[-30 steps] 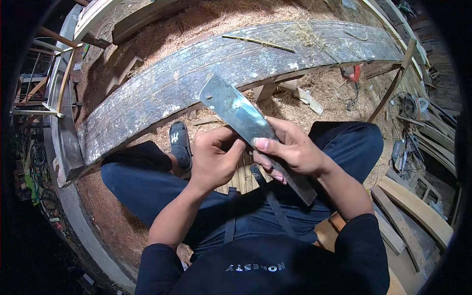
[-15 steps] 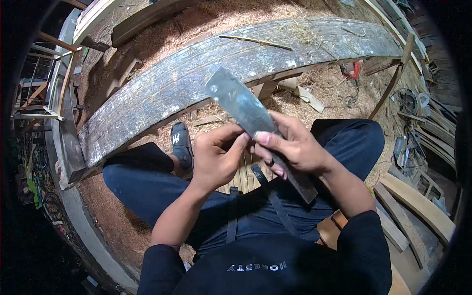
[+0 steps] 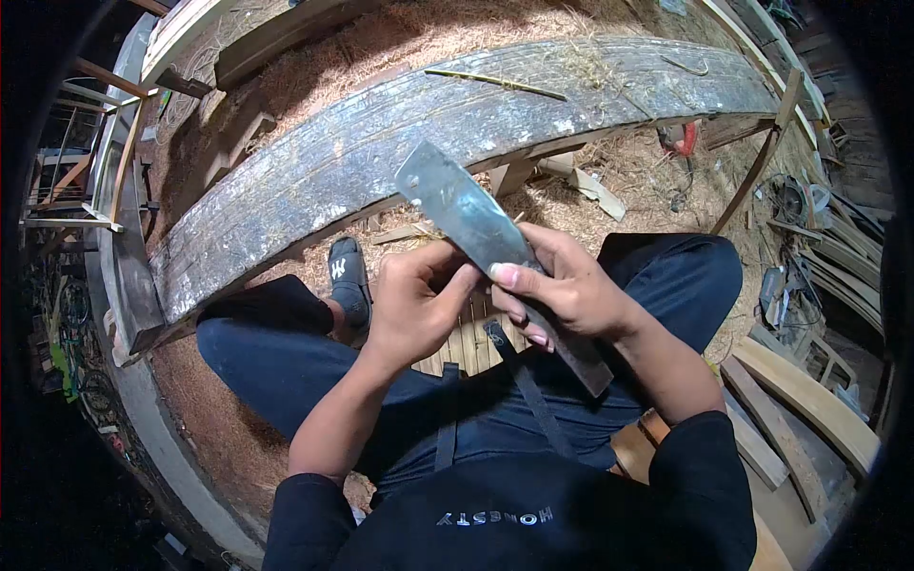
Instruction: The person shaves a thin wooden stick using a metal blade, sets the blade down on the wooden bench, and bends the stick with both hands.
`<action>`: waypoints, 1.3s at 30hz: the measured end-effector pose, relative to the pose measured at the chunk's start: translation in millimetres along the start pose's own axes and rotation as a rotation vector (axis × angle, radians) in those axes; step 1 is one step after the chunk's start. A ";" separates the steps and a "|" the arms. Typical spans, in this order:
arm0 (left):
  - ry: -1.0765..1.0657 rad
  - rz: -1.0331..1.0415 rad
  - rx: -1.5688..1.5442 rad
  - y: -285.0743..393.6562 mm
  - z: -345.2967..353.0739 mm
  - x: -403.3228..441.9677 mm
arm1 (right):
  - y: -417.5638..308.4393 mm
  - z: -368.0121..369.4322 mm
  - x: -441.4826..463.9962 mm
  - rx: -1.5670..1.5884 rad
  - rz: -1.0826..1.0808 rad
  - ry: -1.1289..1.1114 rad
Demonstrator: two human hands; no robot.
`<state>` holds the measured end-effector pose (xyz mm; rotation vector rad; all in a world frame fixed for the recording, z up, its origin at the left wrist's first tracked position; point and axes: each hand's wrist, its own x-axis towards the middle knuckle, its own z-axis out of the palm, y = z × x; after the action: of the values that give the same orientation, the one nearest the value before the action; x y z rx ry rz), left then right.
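Metal blade (image 3: pixel 457 205) in R hand (image 3: pixel 566 290), above lap (image 3: pixel 490 433).
R fingers clasp blade's near part, thumb on upper face; L hand (image 3: pixel 419 300), fingers curled, is at its left edge, grip can't tell. Blade slants far-left to near-right; weathered plank (image 3: pixel 286 195) lies beyond, w/ thin stick (image 3: pixel 495 84) on top.

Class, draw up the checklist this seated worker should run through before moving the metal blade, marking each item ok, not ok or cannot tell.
1. Right hand's grip closed on the metal blade: ok.
2. Left hand's grip well away from the blade's long edges: not ok, it sits right beside one.
3. Sharpness of those edges: cannot tell.
4. Blade's lower end off the trousers: cannot tell, they overlap in this view.
5. Long plank cleared: not ok, a thin stick and shavings lie on it.
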<state>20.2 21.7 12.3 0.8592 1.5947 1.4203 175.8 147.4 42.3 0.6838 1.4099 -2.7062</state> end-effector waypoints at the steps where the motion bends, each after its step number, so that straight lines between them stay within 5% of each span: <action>1: 0.002 0.037 0.028 -0.3 -0.4 0.2 | -1.3 -1.5 -0.3 0.016 0.004 0.004; 5: -0.066 0.038 0.312 -4.7 -13.3 -0.5 | 3.6 2.5 0.6 0.027 0.061 -0.058; 18: -0.052 -0.039 0.051 12.1 -5.7 -5.1 | 2.5 -2.2 -2.9 0.046 0.016 -0.048; 23: -0.085 0.086 0.393 -1.3 -17.1 -7.4 | 3.2 6.5 -1.7 0.107 0.080 -0.105; 28: -0.028 0.067 0.218 11.5 -7.2 -8.1 | -8.1 -4.8 -3.1 0.106 -0.052 0.075; 34: -0.010 0.073 0.125 2.5 -8.0 -5.0 | -0.7 2.7 -1.9 0.057 0.032 -0.058; 39: -0.036 0.155 0.350 -2.4 -12.2 -4.5 | 3.5 4.5 -1.9 0.084 0.075 -0.117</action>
<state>11.2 12.0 10.9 1.2268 1.8117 1.2376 176.6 141.5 42.5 0.5598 1.2264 -2.7109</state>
